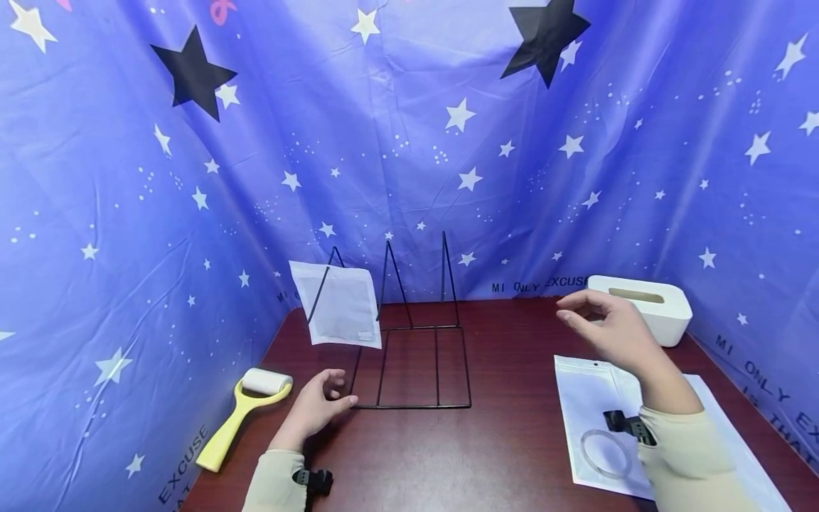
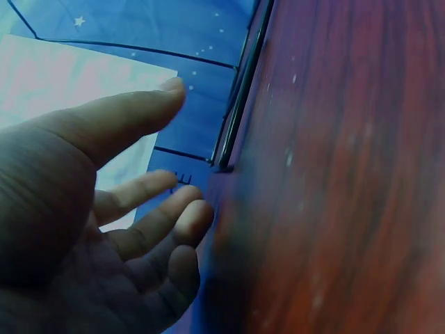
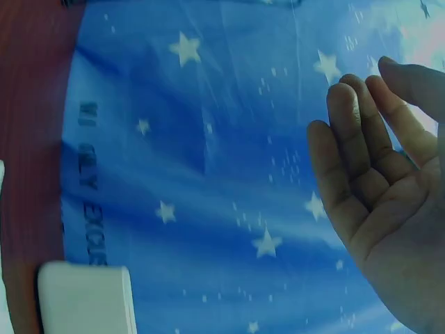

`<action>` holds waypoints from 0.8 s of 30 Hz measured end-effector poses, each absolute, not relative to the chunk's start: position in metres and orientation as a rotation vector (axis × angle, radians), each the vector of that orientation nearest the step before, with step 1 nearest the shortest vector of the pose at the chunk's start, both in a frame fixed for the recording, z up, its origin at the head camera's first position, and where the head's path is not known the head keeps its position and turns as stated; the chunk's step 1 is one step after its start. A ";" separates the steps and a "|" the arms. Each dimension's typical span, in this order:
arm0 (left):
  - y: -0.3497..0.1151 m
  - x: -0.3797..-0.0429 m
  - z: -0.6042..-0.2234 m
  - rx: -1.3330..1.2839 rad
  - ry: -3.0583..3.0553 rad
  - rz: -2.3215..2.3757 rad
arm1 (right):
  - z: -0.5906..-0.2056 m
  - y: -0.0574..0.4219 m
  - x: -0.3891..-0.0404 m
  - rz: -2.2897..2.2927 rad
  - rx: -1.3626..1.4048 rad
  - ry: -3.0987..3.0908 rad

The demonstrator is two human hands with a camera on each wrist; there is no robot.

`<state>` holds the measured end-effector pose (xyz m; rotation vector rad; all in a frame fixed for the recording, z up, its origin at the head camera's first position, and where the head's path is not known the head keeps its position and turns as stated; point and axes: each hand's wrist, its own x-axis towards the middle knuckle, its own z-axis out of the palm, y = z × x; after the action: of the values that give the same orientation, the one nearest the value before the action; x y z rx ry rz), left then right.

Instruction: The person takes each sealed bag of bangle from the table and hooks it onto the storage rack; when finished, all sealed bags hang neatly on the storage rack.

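A black wire rack with upright triangular dividers stands on the dark red table. In its left slot leans a flat white pouch with a small printed label. My left hand is beside the rack's front left corner, fingers loosely bent and holding nothing; whether the thumb touches the wire I cannot tell. The left wrist view shows the left palm empty. My right hand hangs in the air at the right, near the white box, and its palm is bare too.
A yellow-handled roller with a white head lies at the left. White zip bags, one with a ring outline, lie under the right forearm. A white tissue box stands at the back right. A starry blue curtain surrounds the table.
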<state>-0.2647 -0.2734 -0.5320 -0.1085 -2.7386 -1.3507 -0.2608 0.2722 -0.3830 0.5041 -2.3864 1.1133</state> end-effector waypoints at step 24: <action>-0.267 -0.267 -0.543 -0.234 -2.847 -1.105 | -0.391 0.336 -0.273 0.976 0.287 -2.505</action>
<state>-0.2668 -0.2669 -0.5427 -0.2336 -2.8465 -1.1049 -0.2727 0.3362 -0.3908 0.2872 -2.5053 0.9757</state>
